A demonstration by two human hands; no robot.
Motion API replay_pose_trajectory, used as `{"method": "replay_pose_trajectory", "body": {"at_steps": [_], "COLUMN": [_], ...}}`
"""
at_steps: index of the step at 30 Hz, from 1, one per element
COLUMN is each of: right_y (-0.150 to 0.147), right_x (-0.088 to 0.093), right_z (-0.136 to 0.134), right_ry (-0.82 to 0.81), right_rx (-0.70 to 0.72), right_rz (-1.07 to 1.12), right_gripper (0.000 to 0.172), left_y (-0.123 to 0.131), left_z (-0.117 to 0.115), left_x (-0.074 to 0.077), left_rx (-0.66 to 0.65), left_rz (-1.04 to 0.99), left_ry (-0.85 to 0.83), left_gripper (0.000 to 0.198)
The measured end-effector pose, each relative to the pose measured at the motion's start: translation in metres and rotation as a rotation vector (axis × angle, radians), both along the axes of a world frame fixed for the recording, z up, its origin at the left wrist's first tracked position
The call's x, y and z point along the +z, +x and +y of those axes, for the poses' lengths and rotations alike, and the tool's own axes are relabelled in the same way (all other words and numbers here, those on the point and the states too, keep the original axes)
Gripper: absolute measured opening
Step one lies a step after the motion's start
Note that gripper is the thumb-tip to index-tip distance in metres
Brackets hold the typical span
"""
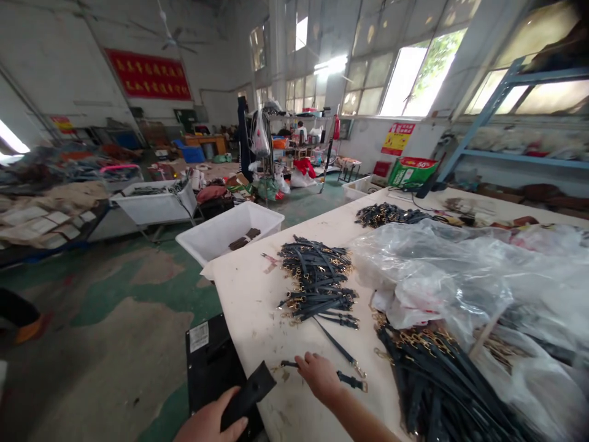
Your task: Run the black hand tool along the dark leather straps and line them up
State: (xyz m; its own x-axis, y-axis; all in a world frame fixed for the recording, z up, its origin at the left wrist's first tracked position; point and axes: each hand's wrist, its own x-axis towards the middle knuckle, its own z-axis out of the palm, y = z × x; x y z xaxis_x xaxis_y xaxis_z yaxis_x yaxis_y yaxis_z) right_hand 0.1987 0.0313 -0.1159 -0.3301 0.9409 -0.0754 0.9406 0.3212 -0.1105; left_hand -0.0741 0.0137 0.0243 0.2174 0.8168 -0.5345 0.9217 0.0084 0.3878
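My left hand (pixel 212 418) is at the bottom edge, closed around a wide black strip (pixel 251 391) that looks like leather; its far end points toward the table. Over the table's near left part, my right hand (pixel 318 373) has its fingers closed on a thin dark strap (pixel 352 380) with gold-coloured metal fittings. That strap passes under the hand and shows on both sides. Just beyond it lies another dark strap (pixel 338 344) with a gold clasp. Farther up is a pile of similar short straps (pixel 317 273).
A bundle of long dark straps (pixel 437 380) with gold clasps lies at right, beside crumpled clear plastic (pixel 442 264). More straps (pixel 391 215) are piled farther back. A white bin (pixel 197 236) and a black board-like object (pixel 207 368) stand along the left edge of the pale table (pixel 248 319).
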Motion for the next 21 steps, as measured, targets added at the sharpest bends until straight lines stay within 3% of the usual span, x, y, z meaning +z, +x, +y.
{"method": "replay_pose_trajectory", "body": {"at_steps": [6, 10, 13, 17, 21], "right_y": [-0.009, -0.010, -0.015, -0.015, -0.008], "right_x": [-0.007, -0.006, -0.009, -0.017, -0.022], "right_z": [-0.040, -0.050, -0.048, -0.039, -0.033], "right_ry": [-0.034, 0.003, -0.026, -0.126, -0.180], "right_rx": [-0.045, -0.123, -0.221, -0.336, -0.350], "right_rz": [0.052, 0.140, 0.187, 0.275, 0.339], "right_gripper": [0.032, 0.039, 0.031, 0.023, 0.021], "left_y": [-0.001, 0.001, 0.006, 0.030, 0.067], "left_z": [-0.007, -0.010, -0.008, 0.002, 0.022], "left_x": [-0.003, -0.005, -0.002, -0.005, -0.020], "left_rx": [-0.086, -0.139, -0.220, -0.336, -0.406], "left_rz": [0.106, 0.157, 0.180, 0.204, 0.240], "left_ry": [0.011, -0.024, -0.025, 0.019, 0.048], "left_gripper": [0.058, 0.061, 0.057, 0.052, 0.049]}}
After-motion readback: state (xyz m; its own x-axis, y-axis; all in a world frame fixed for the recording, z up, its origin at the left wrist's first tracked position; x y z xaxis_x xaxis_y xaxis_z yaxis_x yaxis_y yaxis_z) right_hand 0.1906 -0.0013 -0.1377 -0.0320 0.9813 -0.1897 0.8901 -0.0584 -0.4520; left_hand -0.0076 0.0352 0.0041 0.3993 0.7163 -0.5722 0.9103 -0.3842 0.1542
